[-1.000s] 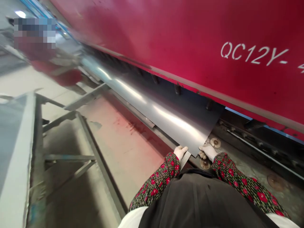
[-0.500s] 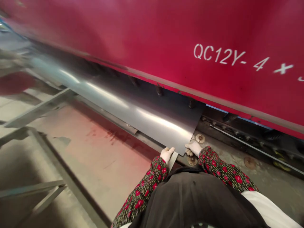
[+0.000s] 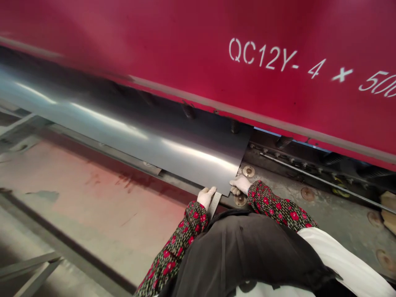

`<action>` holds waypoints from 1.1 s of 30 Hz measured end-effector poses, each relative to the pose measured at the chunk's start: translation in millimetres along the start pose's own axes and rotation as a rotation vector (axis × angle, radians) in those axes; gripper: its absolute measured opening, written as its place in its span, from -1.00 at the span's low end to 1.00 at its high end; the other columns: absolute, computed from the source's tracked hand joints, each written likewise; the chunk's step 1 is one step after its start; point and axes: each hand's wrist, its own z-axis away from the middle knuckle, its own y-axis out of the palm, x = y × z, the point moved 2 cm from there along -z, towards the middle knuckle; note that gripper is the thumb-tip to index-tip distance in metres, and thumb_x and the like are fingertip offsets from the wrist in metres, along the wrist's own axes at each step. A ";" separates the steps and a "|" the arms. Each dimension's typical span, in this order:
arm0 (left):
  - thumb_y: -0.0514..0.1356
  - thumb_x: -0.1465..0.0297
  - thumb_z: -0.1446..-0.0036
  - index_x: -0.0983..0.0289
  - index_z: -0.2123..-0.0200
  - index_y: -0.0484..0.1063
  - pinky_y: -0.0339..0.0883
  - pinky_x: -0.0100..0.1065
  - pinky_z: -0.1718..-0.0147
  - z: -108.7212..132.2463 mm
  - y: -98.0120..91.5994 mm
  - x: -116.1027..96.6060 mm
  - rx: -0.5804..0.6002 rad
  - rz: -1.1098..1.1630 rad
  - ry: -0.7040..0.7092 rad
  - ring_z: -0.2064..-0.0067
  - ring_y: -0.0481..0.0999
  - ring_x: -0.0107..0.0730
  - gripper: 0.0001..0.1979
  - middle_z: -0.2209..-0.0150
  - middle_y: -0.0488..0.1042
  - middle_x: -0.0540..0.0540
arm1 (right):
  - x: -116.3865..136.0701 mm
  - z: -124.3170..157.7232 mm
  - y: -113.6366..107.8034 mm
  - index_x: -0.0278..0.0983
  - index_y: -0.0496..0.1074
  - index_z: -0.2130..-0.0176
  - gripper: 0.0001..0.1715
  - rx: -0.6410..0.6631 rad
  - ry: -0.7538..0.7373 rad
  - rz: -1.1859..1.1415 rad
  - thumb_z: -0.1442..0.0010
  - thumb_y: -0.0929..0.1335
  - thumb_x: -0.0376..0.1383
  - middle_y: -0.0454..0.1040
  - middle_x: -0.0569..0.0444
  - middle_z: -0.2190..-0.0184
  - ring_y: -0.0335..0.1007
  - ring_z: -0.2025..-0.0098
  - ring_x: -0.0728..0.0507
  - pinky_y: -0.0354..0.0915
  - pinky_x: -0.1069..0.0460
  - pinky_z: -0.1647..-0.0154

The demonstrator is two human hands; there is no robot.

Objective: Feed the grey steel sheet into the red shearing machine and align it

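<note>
A long sheet of shiny metal [image 3: 198,159] lies under the red machine, its near right corner in front of me. My right hand [image 3: 241,183], in a pale glove, is closed on the right edge of the sheet close to that corner. Also gloved, my left hand [image 3: 206,198] sits at the sheet's front edge, fingers curled. Along its thumb side runs a flat metal ruler [image 3: 215,201], one end at the sheet edge and the other toward my body. The left hand appears to grip this ruler; its fingertips are partly hidden.
The red machine body [image 3: 173,53] with white lettering spans the top, springs [image 3: 234,126] beneath it. Round discs [image 3: 248,171] are set into the machine bed [image 3: 278,187] at right. A metal frame [image 3: 77,249] and a red-stained panel [image 3: 108,194] lie at left.
The view has shifted right, so the machine, sheet and hands appear farther left and slightly higher. Both hands keep their places at the sheet's corner.
</note>
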 end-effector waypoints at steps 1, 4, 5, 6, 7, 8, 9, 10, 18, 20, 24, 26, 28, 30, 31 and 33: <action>0.29 -0.02 0.08 0.29 0.56 0.35 0.19 -0.35 0.49 -0.6 0.2 0.6 0.013 0.002 0.004 0.47 0.30 -0.38 -0.53 0.56 0.38 0.06 | 0.2 0.3 -0.6 -0.32 0.37 0.48 -0.60 0.003 -0.005 0.005 -0.13 0.43 -0.07 0.56 -0.03 0.56 0.37 0.70 0.00 0.20 0.17 0.78; 0.26 -0.02 0.05 0.30 0.55 0.36 0.19 -0.36 0.48 -3.6 0.4 4.7 0.042 -0.002 0.008 0.47 0.31 -0.38 -0.54 0.55 0.39 0.06 | 0.8 1.2 -2.8 -0.33 0.40 0.47 -0.59 -0.001 -0.033 0.020 -0.13 0.43 -0.04 0.57 -0.03 0.55 0.36 0.69 0.02 0.19 0.19 0.78; 0.26 -0.01 0.04 0.30 0.54 0.36 0.18 -0.36 0.48 -4.8 0.4 6.3 0.048 -0.005 0.009 0.47 0.31 -0.38 -0.54 0.54 0.40 0.06 | 1.1 1.6 -3.5 -0.34 0.40 0.46 -0.59 -0.004 -0.040 0.025 -0.13 0.43 -0.05 0.57 -0.02 0.55 0.36 0.70 0.03 0.18 0.20 0.78; 0.26 -0.01 0.04 0.31 0.54 0.37 0.18 -0.36 0.48 -5.8 0.4 7.8 0.054 -0.006 0.009 0.47 0.31 -0.39 -0.54 0.54 0.40 0.06 | 1.5 2.1 -4.0 -0.34 0.41 0.46 -0.59 -0.008 -0.044 0.031 -0.13 0.43 -0.05 0.57 -0.02 0.55 0.36 0.70 0.03 0.18 0.20 0.78; 0.26 0.00 0.03 0.31 0.53 0.37 0.18 -0.37 0.47 -6.7 0.3 8.9 0.058 -0.007 0.010 0.47 0.31 -0.40 -0.55 0.53 0.40 0.05 | 1.9 2.6 -4.5 -0.34 0.41 0.46 -0.60 -0.008 -0.044 0.036 -0.12 0.43 -0.05 0.57 -0.03 0.55 0.36 0.70 0.03 0.18 0.20 0.79; 0.26 0.00 0.03 0.30 0.53 0.37 0.18 -0.37 0.48 -7.3 0.3 9.7 0.061 -0.007 0.010 0.47 0.31 -0.40 -0.55 0.53 0.40 0.05 | 2.2 3.1 -4.7 -0.34 0.41 0.47 -0.59 -0.004 -0.042 0.037 -0.12 0.43 -0.05 0.57 -0.03 0.54 0.37 0.70 0.02 0.19 0.20 0.79; 0.26 0.00 0.03 0.30 0.54 0.36 0.18 -0.37 0.48 -7.6 0.2 10.1 0.063 -0.007 0.009 0.47 0.31 -0.41 -0.55 0.54 0.39 0.04 | 2.4 3.4 -4.8 -0.34 0.41 0.47 -0.59 0.004 -0.038 0.035 -0.12 0.43 -0.04 0.57 -0.04 0.54 0.38 0.69 0.01 0.20 0.19 0.79; 0.26 0.00 0.03 0.30 0.54 0.35 0.17 -0.37 0.49 -7.6 0.1 9.9 0.064 -0.007 0.008 0.48 0.29 -0.42 -0.55 0.55 0.38 0.03 | 2.4 3.6 -4.8 -0.33 0.40 0.47 -0.58 0.014 -0.034 0.031 -0.13 0.42 -0.03 0.57 -0.05 0.54 0.39 0.69 0.00 0.21 0.19 0.79; 0.28 0.04 0.05 0.32 0.51 0.42 0.28 -0.30 0.45 3.5 0.5 -6.1 0.069 0.012 -0.003 0.46 0.37 -0.31 -0.58 0.57 0.39 0.08 | -2.6 -0.3 -4.8 -0.32 0.39 0.48 -0.58 0.028 -0.039 0.005 -0.11 0.43 -0.02 0.57 -0.04 0.53 0.39 0.69 0.00 0.20 0.19 0.80; 0.30 0.06 0.07 0.32 0.55 0.42 0.29 -0.29 0.46 5.7 -3.0 -11.9 0.075 0.009 -0.005 0.46 0.39 -0.28 -0.59 0.59 0.41 0.10 | -1.9 -0.1 -4.2 -0.32 0.39 0.48 -0.58 0.033 -0.027 0.001 -0.11 0.43 -0.03 0.58 -0.05 0.54 0.39 0.68 -0.01 0.21 0.18 0.80; 0.28 0.15 0.06 0.34 0.57 0.45 0.36 -0.28 0.41 10.9 -25.3 -33.4 0.049 0.023 -0.002 0.42 0.48 -0.20 -0.67 0.57 0.46 0.15 | 1.3 1.1 -4.4 -0.33 0.40 0.50 -0.59 0.043 -0.001 -0.018 -0.14 0.41 -0.05 0.58 -0.06 0.55 0.40 0.68 -0.03 0.25 0.16 0.79; 0.22 0.23 -0.01 0.33 0.46 0.51 0.42 -0.29 0.32 23.1 -43.4 -58.7 0.001 0.094 0.052 0.33 0.54 -0.20 -0.75 0.46 0.53 0.15 | 2.9 1.8 -6.1 -0.32 0.39 0.51 -0.60 0.047 -0.004 -0.010 -0.14 0.41 -0.08 0.56 -0.05 0.58 0.38 0.70 -0.02 0.22 0.16 0.79; 0.19 0.35 -0.02 0.30 0.30 0.53 0.46 -0.29 0.19 49.1 -63.4 -99.4 -0.050 0.279 0.255 0.24 0.57 -0.24 -0.80 0.31 0.58 0.11 | 4.6 3.1 -8.9 -0.32 0.38 0.52 -0.63 0.041 -0.008 -0.002 -0.14 0.41 -0.11 0.55 -0.04 0.60 0.36 0.71 -0.02 0.21 0.16 0.79; 0.18 0.43 -0.06 0.29 0.33 0.56 0.46 -0.29 0.18 90.3 -81.2 -149.8 -0.049 0.346 0.550 0.25 0.57 -0.28 -0.85 0.32 0.57 0.11 | 6.9 5.4 -12.8 -0.33 0.39 0.52 -0.66 0.017 -0.014 -0.016 -0.14 0.41 -0.15 0.54 -0.04 0.61 0.36 0.70 -0.02 0.22 0.17 0.78; 0.17 0.47 -0.09 0.28 0.37 0.57 0.45 -0.30 0.22 115.1 -88.1 -174.7 -0.016 0.345 0.692 0.26 0.56 -0.29 -0.85 0.33 0.57 0.10 | 8.3 6.9 -14.9 -0.33 0.40 0.51 -0.68 0.006 -0.014 -0.029 -0.15 0.41 -0.16 0.53 -0.04 0.62 0.36 0.69 -0.02 0.22 0.17 0.77; 0.15 0.52 -0.10 0.25 0.39 0.57 0.46 -0.30 0.27 166.0 -99.5 -215.4 0.016 0.354 0.900 0.29 0.55 -0.31 -0.82 0.36 0.56 0.07 | 11.7 10.5 -18.8 -0.33 0.40 0.50 -0.70 -0.009 -0.011 -0.056 -0.14 0.40 -0.18 0.52 -0.03 0.63 0.35 0.69 -0.02 0.21 0.16 0.77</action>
